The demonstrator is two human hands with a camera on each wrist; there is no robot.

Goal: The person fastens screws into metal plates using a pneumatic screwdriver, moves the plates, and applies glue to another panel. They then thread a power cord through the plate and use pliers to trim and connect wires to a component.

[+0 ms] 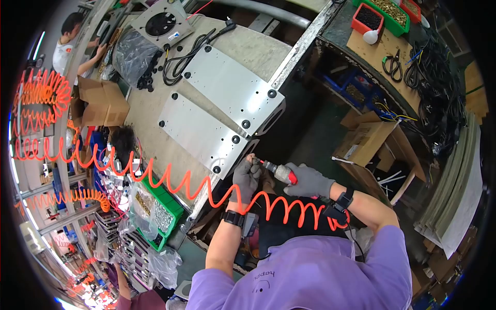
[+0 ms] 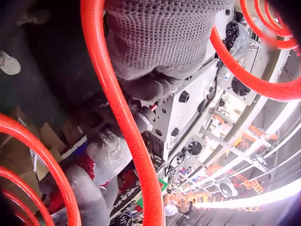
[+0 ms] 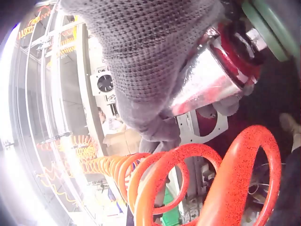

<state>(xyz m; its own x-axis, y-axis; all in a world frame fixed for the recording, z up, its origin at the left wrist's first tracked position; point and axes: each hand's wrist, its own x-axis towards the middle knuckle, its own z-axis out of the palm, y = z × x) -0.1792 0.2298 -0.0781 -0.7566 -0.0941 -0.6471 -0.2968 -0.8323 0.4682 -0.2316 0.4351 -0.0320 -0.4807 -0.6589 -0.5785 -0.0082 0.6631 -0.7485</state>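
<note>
The right hand, in a grey glove, grips a silver and red air driver; the right wrist view shows the glove around its shiny body. The driver's red-tipped bit points at the left hand, whose gloved fingers are bent beside the tip. In the left wrist view the left glove is above the driver's nose; whether it holds anything is hidden. Just beyond the left hand lie two silver panels with black round feet, one nearer and one farther.
An orange coiled hose crosses in front of the forearms. On the bench are a fan unit, a black cable and a plastic bag. A green tray is left; an open carton is right.
</note>
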